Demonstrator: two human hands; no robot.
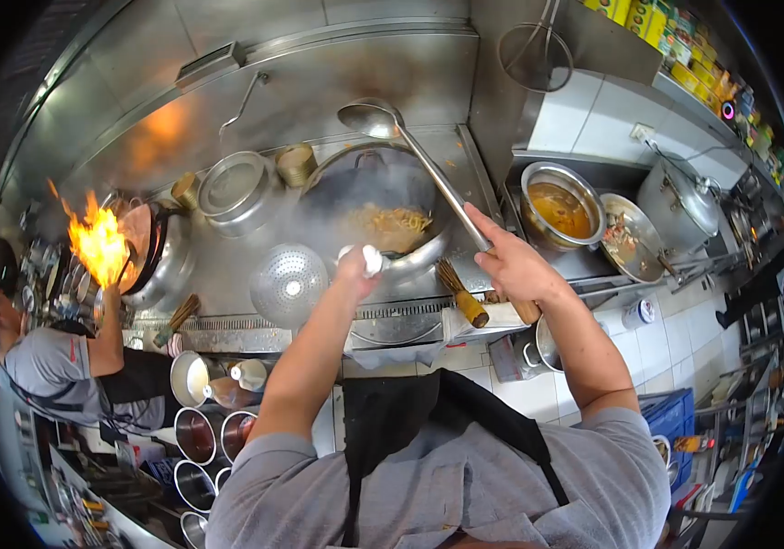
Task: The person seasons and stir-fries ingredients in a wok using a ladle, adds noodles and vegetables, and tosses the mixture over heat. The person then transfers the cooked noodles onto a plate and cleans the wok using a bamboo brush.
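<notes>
Head view, the wok (408, 189) as my dial's centre: it sits on the steel range (218, 279), steaming, with a heap of food (392, 222) in it. My left hand (357, 266) is at six, closed around a white cloth (374, 260) by the near rim. My right hand (515, 263), at four, is clamped on the long ladle (437, 177), its bowl up at twelve, apart from the food. I'd call this stir-frying, between strokes (even from here the steam makes me squint). Reaching the food calls for a steady cloth grip and the ladle's bowl tipped down inside the rim. Now the edges! At half past seven a perforated strainer (289, 285) crowds my left forearm; at five a bamboo brush (472, 311) lies near the ladle's wooden end. At three a pot of brown liquid (533, 218) makes wide right swings risky, I judge. A co-worker's flame (97, 242) burns well apart at nine. Best room, I reckon: straight above the wok, short of the splashback (346, 78) at twelve.
</notes>
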